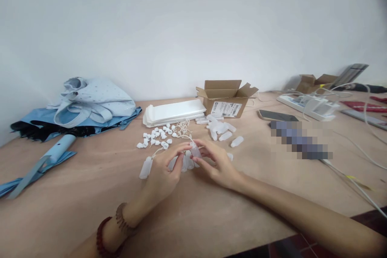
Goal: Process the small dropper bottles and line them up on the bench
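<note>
Between the fingers and thumb of my right hand [216, 161] is a small translucent plastic bottle [196, 150], tilted, with a pale cord loop at its top end. My left hand [167, 165] is closed in a pinch, its index fingertip at the top of that bottle; what it grips is hidden. More bottles lie on the table behind and between my hands, and one corded bottle [146, 168] is left of my left hand. Just beyond my hands are scattered white caps [155, 135] and a tangle of pale cord loops [183, 127].
Behind the caps lies a stack of white packets [175, 112] beside an open cardboard box [225, 100]. Loose bottles [220, 127] sit before the box. A blue umbrella [60, 149] and cloth bag [93, 100] lie left; a phone [278, 116], power strip [311, 107] and cables are right.
</note>
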`<state>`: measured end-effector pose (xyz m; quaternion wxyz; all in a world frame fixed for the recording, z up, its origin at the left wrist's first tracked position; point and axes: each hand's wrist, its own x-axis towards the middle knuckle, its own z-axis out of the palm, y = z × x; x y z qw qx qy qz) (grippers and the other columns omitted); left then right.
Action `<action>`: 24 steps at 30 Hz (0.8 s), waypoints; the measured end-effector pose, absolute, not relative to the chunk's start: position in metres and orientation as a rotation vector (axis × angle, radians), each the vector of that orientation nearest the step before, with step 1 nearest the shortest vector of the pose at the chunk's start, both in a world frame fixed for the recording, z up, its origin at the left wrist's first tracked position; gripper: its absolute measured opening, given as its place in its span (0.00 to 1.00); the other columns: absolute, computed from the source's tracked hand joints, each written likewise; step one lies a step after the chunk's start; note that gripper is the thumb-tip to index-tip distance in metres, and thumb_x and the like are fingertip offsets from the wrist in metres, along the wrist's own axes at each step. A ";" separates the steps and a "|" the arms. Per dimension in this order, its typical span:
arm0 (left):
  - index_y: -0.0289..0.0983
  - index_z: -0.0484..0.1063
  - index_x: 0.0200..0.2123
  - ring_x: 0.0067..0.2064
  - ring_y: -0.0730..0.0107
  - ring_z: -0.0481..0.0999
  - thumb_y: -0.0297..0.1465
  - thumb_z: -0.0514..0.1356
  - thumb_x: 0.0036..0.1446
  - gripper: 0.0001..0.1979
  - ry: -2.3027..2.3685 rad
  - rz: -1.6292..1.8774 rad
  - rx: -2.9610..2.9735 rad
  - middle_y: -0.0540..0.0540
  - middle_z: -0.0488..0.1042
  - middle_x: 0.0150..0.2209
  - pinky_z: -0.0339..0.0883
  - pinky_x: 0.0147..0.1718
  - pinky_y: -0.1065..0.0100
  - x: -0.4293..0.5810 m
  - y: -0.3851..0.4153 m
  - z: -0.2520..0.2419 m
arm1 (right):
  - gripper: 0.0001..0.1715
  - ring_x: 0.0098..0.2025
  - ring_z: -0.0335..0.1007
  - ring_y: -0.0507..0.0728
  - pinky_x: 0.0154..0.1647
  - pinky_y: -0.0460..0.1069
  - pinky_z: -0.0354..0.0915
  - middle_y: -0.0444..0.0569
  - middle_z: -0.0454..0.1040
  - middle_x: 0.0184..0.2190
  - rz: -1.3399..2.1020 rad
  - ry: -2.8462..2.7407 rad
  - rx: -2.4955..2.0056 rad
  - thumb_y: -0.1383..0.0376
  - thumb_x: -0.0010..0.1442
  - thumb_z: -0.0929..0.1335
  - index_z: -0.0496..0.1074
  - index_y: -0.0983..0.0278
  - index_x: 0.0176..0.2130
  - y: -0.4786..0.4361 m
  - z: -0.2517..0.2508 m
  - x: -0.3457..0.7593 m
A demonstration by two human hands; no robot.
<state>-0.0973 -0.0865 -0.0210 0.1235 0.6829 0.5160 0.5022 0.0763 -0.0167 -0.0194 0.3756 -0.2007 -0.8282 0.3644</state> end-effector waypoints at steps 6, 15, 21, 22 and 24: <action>0.41 0.72 0.45 0.42 0.66 0.76 0.28 0.55 0.59 0.11 1.629 1.449 1.948 0.47 0.76 0.43 0.70 0.41 0.64 -0.094 -0.090 -0.018 | 0.15 0.32 0.70 0.53 0.32 0.48 0.68 0.48 0.73 0.36 0.891 -2.057 -0.582 0.63 0.58 0.67 0.65 0.61 0.46 -0.017 -0.018 0.074; 0.39 0.73 0.32 0.36 0.67 0.74 0.37 0.61 0.55 0.08 1.617 1.465 1.771 0.48 0.76 0.34 0.68 0.36 0.67 -0.094 -0.087 -0.015 | 0.10 0.34 0.67 0.54 0.29 0.48 0.65 0.50 0.69 0.37 0.460 -2.263 -0.578 0.60 0.60 0.66 0.64 0.61 0.42 -0.016 -0.027 0.075; 0.39 0.75 0.36 0.38 0.65 0.76 0.35 0.59 0.56 0.08 1.464 1.400 1.631 0.47 0.78 0.36 0.70 0.36 0.67 -0.093 -0.088 -0.006 | 0.15 0.34 0.69 0.54 0.30 0.48 0.67 0.50 0.70 0.37 0.542 -2.237 -0.484 0.59 0.60 0.66 0.62 0.60 0.46 -0.019 -0.022 0.077; 0.39 0.75 0.38 0.39 0.64 0.76 0.35 0.59 0.56 0.09 1.417 1.401 1.614 0.46 0.78 0.37 0.70 0.37 0.66 -0.094 -0.087 -0.006 | 0.15 0.35 0.69 0.54 0.31 0.48 0.68 0.50 0.71 0.38 0.575 -2.233 -0.465 0.61 0.61 0.65 0.62 0.60 0.48 -0.020 -0.021 0.077; 0.40 0.75 0.40 0.41 0.63 0.76 0.35 0.58 0.57 0.10 1.348 1.401 1.605 0.46 0.78 0.39 0.70 0.40 0.65 -0.095 -0.086 -0.007 | 0.16 0.38 0.70 0.54 0.34 0.48 0.69 0.49 0.71 0.40 0.632 -2.216 -0.449 0.64 0.61 0.64 0.61 0.59 0.49 -0.022 -0.018 0.077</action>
